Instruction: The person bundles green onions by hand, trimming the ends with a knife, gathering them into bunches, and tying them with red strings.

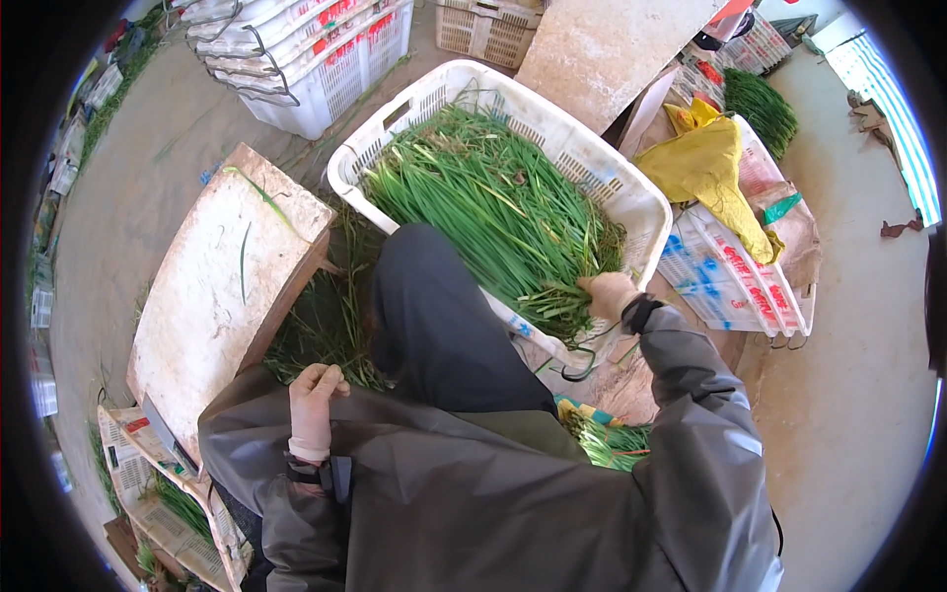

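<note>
A large white plastic crate [610, 159] holds a heap of long green leafy stalks [481, 200], perhaps garlic chives. My right hand [612, 294], in a pale glove, is at the crate's near right corner, its fingers against the cut ends of the stalks; whether it grips them I cannot tell. My left hand [318, 396], also gloved, rests above my thigh with thumb and fingertips together and nothing visible in it. My knee leans at the crate's near side. Loose stalks lie on the floor between the crate and a whitish board [222, 274] at my left.
Stacked white crates [303, 81] stand at the upper left, and a tan crate [484, 33] at the top. On the right, more crates [729, 274] carry a yellow cloth [703, 163]. A newspaper-lined crate [163, 510] is at lower left. Tied green stalks [610, 444] lie beside me.
</note>
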Demonstrator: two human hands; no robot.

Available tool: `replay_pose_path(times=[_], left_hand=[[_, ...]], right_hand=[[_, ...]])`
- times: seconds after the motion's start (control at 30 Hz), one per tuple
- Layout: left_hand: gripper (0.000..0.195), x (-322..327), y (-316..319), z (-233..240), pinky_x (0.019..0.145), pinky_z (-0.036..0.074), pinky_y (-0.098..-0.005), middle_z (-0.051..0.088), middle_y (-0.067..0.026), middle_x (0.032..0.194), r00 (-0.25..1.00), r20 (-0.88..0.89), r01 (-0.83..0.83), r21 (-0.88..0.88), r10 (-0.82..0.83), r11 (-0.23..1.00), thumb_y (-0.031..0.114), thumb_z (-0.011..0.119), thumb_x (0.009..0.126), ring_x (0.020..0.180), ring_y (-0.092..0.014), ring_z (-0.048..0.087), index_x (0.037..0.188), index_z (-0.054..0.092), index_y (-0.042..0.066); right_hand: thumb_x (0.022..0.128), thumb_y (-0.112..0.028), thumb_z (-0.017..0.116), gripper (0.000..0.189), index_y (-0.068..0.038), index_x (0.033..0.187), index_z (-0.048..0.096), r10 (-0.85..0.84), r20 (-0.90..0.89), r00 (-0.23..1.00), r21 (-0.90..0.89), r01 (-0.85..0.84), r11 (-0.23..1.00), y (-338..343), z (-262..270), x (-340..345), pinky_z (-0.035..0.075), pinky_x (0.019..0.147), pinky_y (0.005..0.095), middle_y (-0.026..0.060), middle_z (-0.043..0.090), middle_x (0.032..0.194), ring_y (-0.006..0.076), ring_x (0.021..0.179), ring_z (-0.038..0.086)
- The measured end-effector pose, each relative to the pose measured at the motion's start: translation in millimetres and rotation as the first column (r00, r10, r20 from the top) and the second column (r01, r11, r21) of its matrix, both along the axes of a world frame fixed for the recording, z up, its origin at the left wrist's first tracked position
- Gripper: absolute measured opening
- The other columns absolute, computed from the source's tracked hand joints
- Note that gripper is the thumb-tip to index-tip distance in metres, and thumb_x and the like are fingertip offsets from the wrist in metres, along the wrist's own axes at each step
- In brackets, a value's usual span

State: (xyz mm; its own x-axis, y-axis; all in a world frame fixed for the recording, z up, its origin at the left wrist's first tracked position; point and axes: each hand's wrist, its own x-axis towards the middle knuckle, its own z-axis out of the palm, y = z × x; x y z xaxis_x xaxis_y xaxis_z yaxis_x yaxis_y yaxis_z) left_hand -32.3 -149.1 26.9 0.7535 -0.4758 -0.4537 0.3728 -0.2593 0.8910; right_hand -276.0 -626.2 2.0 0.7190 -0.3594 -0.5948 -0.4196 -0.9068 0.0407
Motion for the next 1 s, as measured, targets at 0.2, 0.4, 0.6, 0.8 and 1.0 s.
replay_pose_path(times=[0.2, 0.4, 0.6, 0.8, 1.0], left_hand=[[0.022, 2, -4, -4, 0.069, 0.047, -0.0242, 0.064, -0.0011, 0.075, 0.994, 0.051, 0.093, 0.024, -0.094, 0.995, 0.021, 0.062, 0.1, 0.07, -0.009, 0.059, 0.085, 0.063, 0.004], [0.022, 2, -2, -3, 0.07, 0.046, -0.0237, 0.064, -0.001, 0.076, 0.998, 0.051, 0.046, 0.013, -0.046, 0.999, 0.021, 0.061, 0.1, 0.07, -0.009, 0.058, 0.086, 0.064, 0.004], [0.022, 1, -4, -3, 0.071, 0.047, -0.0243, 0.063, -0.0012, 0.077, 0.999, 0.03, 0.037, 0.026, -0.038, 0.999, 0.02, 0.061, 0.1, 0.072, -0.01, 0.059, 0.087, 0.064, 0.003], [0.021, 1, -7, -5, 0.071, 0.048, -0.0256, 0.065, -0.0021, 0.077, 0.999, 0.011, 0.03, -0.022, -0.03, 0.999, 0.02, 0.062, 0.099, 0.072, -0.011, 0.06, 0.087, 0.064, 0.003], [0.02, 4, -13, 13, 0.071, 0.048, -0.0246, 0.065, -0.0031, 0.075, 0.999, 0.037, 0.034, -0.048, -0.032, 0.998, 0.015, 0.064, 0.096, 0.072, -0.01, 0.06, 0.084, 0.066, -0.001]], right_hand=[[0.073, -0.029, 0.076, 0.05, -0.01, 0.119, 0.072, -0.22, 0.167, 0.961, 0.288, 0.166, 0.943, -89, 39, -32, 0.055, 0.086, 0.0387, 0.0192, 0.074, 0.102, 0.0307, 0.094, 0.07], [0.078, -0.008, 0.07, 0.036, 0.002, 0.112, 0.069, -0.886, 0.254, 0.387, 0.89, 0.267, 0.371, -134, 71, -37, 0.054, 0.083, 0.0334, 0.0079, 0.073, 0.097, 0.0202, 0.087, 0.068], [0.082, -0.017, 0.067, 0.019, -0.004, 0.095, 0.067, -0.993, -0.035, -0.116, 0.992, -0.121, -0.021, -156, 67, -40, 0.057, 0.064, 0.0344, 0.008, 0.07, 0.085, 0.0226, 0.069, 0.066], [0.083, -0.019, 0.068, 0.011, -0.009, 0.088, 0.066, -0.986, -0.098, -0.135, 0.975, -0.213, -0.068, -144, 123, 22, 0.046, 0.05, 0.0306, 0.0039, 0.068, 0.079, 0.0196, 0.06, 0.06], [0.088, -0.022, 0.065, 0.013, -0.009, 0.086, 0.061, -0.98, 0.006, 0.198, 0.955, -0.293, -0.053, -93, 185, 130, 0.04, 0.044, 0.0212, 0.003, 0.061, 0.07, 0.0103, 0.049, 0.051]])
